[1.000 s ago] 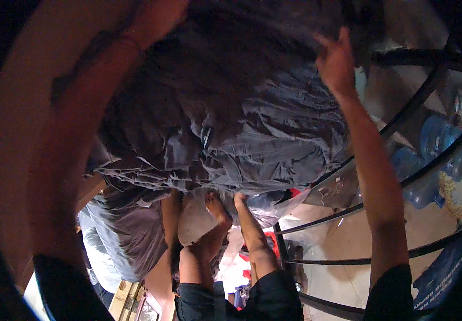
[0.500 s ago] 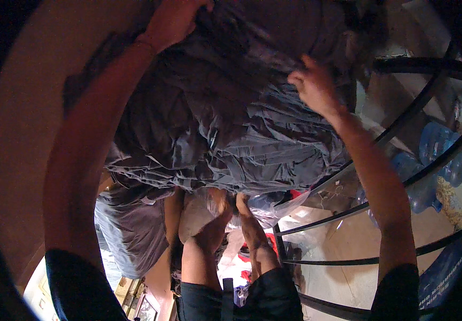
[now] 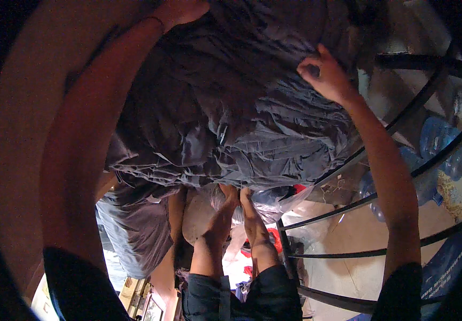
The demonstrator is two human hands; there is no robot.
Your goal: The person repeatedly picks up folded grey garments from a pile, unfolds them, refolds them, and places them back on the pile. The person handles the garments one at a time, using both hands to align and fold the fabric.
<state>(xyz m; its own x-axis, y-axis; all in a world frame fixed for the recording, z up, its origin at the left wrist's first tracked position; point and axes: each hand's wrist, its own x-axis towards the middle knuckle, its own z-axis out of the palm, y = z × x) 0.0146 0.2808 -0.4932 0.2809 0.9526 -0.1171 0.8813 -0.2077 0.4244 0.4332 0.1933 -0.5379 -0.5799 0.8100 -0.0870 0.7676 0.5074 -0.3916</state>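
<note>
i look down over a big bundle of dark grey cloth, crumpled and folded on itself, which fills the upper middle of the view. both my bare arms reach out from the lower edge to it. my left hand is far up at the top edge, against the far side of the bundle; its grip is mostly cut off by the rim, so i cannot tell whether the fingers are spread or closed. it seems placed there to steady the load from behind. my right hand rests on the upper right of the cloth, fingers curled and pinching a fold of the fabric, likely to keep the bundle from sliding toward the railing.

below the bundle, another person's two hands press up against its underside, forearms rising from dark sleeves at the bottom middle. the cloth looks carried between us, their hands bearing it from beneath while mine hold the top.

to the right, curved black metal railing bars sweep across. beyond them lie blue water jugs on a pale floor. clear plastic wrap with something red in it hangs just under the bundle's lower edge.
</note>
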